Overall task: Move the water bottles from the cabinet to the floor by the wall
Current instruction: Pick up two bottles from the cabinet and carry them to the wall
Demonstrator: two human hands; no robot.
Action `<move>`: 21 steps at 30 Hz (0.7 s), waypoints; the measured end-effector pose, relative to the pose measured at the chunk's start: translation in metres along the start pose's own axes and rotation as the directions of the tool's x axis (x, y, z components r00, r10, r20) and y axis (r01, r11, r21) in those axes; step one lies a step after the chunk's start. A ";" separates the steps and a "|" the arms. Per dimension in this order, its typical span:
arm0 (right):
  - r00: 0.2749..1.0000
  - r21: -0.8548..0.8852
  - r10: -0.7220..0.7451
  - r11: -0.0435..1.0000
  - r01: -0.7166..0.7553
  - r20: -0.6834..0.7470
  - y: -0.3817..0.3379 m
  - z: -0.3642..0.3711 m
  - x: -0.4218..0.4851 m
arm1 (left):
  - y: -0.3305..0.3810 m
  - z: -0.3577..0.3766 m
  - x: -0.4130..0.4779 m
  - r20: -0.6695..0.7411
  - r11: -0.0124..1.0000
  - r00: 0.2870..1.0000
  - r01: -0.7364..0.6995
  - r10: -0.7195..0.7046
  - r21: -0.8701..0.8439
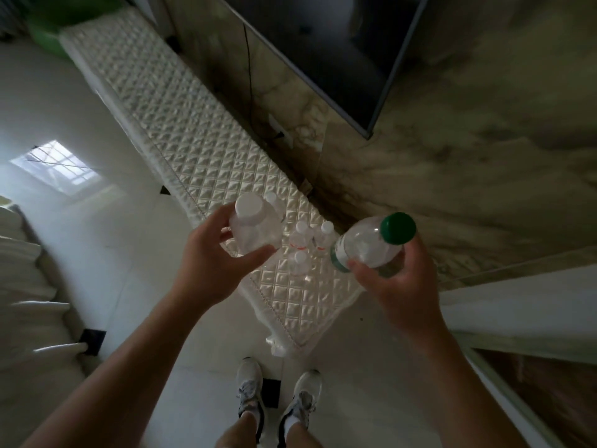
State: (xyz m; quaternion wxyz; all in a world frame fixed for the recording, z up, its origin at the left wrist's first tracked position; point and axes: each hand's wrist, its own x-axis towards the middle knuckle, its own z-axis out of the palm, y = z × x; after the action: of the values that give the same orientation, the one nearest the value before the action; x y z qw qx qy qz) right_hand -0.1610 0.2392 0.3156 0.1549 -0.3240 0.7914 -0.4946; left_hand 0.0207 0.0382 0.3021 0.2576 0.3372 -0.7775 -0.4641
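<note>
Clear plastic: left hand fingers grip one white-capped bottle, right hand fingers grip one green-capped bottle; three small white-capped bottles stand clustered on the quilted cabinet.

My right bottle: green cap. My left bottle: white cap; small bottles at its three o'clock, red-banded, I think. Cover: cream, diamond-quilted.

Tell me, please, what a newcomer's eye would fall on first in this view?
Most striking are the two clear bottles held up mid-frame: the left hand grips a white-capped bottle, and the right hand grips a green-capped bottle. Just beyond them, several small bottles stand on the quilted white cover, at its near end. A dark television hangs at upper right.
</note>
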 end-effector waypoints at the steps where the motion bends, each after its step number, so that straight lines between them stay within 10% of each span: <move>1: 1.000 0.012 -0.008 1.000 0.008 0.002 -0.011 -0.005 0.000 | 0.012 -0.006 -0.002 -0.010 1.000 1.000 -0.012 0.012 0.002; 21: 0.958 0.107 -0.182 0.981 0.162 0.221 -0.201 0.011 -0.028 | 0.111 -0.165 -0.085 -0.288 0.998 0.957 0.049 -0.040 0.025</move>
State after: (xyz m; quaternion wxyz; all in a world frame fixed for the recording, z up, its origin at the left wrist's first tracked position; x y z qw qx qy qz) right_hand -0.0614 0.1899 0.4855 0.2158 -0.4395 0.7144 -0.5000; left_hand 0.1616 0.0507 0.4665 0.3518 0.4224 -0.7314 -0.4035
